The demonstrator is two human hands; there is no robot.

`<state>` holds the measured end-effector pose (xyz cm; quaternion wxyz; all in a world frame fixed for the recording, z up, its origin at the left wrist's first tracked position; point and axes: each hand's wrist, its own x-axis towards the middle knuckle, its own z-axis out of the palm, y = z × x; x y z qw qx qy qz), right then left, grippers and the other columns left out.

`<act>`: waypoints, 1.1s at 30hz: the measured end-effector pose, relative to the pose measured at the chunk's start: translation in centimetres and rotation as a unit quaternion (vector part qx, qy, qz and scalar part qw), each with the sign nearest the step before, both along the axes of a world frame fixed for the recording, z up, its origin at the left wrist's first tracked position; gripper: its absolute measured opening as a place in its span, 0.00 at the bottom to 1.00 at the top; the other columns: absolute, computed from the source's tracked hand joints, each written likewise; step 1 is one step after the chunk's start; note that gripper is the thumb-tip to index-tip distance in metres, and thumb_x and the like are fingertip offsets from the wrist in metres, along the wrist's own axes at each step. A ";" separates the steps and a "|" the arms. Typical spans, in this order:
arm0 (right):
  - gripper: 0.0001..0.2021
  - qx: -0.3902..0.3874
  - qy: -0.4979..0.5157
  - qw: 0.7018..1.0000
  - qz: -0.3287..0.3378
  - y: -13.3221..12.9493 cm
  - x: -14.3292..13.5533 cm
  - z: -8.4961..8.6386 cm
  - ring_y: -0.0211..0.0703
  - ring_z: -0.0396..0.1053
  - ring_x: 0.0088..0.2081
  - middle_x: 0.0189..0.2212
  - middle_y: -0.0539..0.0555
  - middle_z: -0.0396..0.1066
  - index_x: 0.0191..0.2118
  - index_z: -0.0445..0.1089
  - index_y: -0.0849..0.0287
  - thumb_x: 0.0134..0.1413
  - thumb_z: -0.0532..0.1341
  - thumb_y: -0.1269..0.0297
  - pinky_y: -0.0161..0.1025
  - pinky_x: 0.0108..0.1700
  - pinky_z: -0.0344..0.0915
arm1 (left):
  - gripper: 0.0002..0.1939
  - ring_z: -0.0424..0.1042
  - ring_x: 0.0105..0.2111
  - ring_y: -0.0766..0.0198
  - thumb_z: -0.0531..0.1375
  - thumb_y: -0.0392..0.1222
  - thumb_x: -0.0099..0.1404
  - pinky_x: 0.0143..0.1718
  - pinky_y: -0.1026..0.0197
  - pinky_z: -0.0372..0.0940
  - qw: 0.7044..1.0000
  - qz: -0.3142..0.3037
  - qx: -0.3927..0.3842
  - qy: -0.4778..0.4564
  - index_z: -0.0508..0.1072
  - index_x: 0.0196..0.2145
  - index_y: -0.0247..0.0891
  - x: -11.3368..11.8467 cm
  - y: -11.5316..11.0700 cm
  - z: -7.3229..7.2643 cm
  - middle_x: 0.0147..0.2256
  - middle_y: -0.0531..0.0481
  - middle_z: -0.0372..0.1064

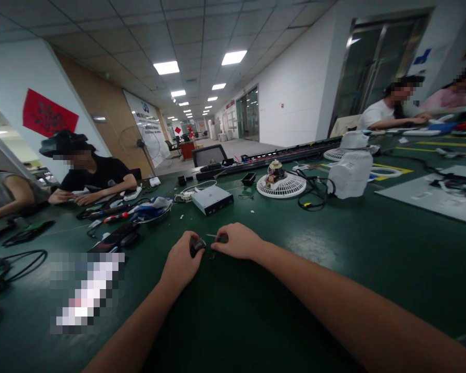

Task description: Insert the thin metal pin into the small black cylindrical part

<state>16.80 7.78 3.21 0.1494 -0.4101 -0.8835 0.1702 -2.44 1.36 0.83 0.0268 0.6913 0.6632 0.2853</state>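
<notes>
Over the green table (256,290), my left hand (181,259) is closed round a small dark part (198,246) with a shiny edge. Just to its right, my right hand (236,241) pinches a thin, pale, pointed piece (210,236), whose tip points toward the dark part; a small gap shows between them. A tiny dark bit (212,256) lies below the fingertips of my right hand. Both forearms reach in from the bottom of the view.
Ahead lie a silver disc drive (212,199), a black tray (249,178) and a white fan grille (281,185). A white housing (350,173) with black cables stands to the right. A phone-like blurred shape lies left; people sit at both sides.
</notes>
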 end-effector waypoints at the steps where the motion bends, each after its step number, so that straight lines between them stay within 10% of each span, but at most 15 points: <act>1: 0.20 -0.016 0.011 0.999 0.030 0.0 -0.2 -0.2 0.44 0.72 0.34 0.35 0.53 0.77 0.41 0.76 0.54 0.51 0.61 0.45 0.36 0.32 0.63 | 0.19 0.73 0.44 0.53 0.60 0.39 0.60 0.45 0.52 0.66 1.000 0.019 -0.005 0.009 0.65 0.49 0.37 -0.1 0.1 -0.1 0.44 0.43 0.73; 11: 0.09 -0.033 0.117 0.992 0.039 -0.1 -0.9 -1.4 0.40 0.71 0.35 0.33 0.49 0.76 0.37 0.77 0.53 0.47 0.68 0.64 0.34 0.34 0.62 | 0.13 0.72 0.43 0.54 0.59 0.42 0.61 0.45 0.53 0.64 0.998 0.026 -0.027 0.053 0.73 0.44 0.40 -1.0 0.3 0.0 0.43 0.46 0.74; 33: 0.04 -0.041 0.251 0.967 0.036 0.8 -0.7 -1.2 0.36 0.66 0.30 0.28 0.49 0.72 0.33 0.79 0.58 0.48 0.68 0.68 0.34 0.32 0.59 | 0.14 0.74 0.42 0.58 0.62 0.38 0.60 0.47 0.54 0.68 0.993 -0.101 0.027 -0.051 0.72 0.45 0.42 0.3 -0.9 0.7 0.42 0.49 0.75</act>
